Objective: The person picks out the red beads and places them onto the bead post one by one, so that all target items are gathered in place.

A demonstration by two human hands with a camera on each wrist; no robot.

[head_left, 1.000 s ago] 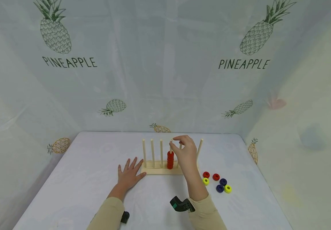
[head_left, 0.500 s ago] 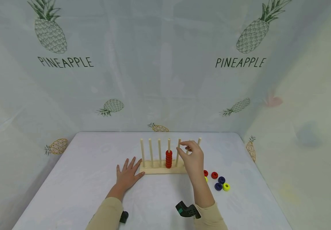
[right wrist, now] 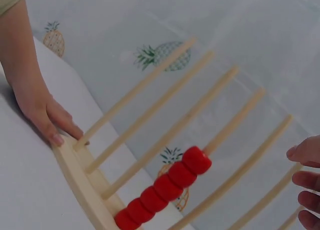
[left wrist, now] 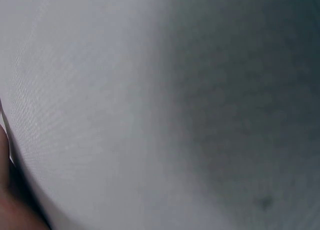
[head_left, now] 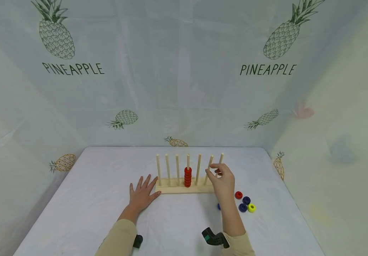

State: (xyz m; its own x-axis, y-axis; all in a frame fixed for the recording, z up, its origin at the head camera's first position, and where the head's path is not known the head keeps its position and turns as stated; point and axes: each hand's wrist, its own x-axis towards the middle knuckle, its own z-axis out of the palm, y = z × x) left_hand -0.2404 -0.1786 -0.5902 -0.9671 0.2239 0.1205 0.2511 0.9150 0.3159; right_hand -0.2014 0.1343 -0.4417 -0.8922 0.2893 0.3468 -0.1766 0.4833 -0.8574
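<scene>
A wooden peg rack (head_left: 180, 191) stands on the white table with several upright pegs. A stack of red beads (head_left: 188, 177) sits on its middle peg, filling the lower part, as the right wrist view also shows. My left hand (head_left: 140, 197) lies with fingers spread at the left end of the rack base, thumb along its front. In front of the pegs at the right end is my right hand (head_left: 223, 183), thumb and forefinger apart, nothing between them. Its fingertips (right wrist: 305, 152) show at the edge of the right wrist view.
Loose beads lie right of my right forearm: a red bead (head_left: 238, 195), two dark blue beads (head_left: 243, 207) and a yellow bead (head_left: 252, 208). A blue bead (head_left: 219, 206) peeks out left of that forearm. Behind the table hangs a pineapple-print curtain (head_left: 158, 71).
My right hand has moved right and slightly down, from the red-beaded peg toward the rack's right end. Its forearm now covers some loose beads and uncovers a blue one. My left hand stays put.
</scene>
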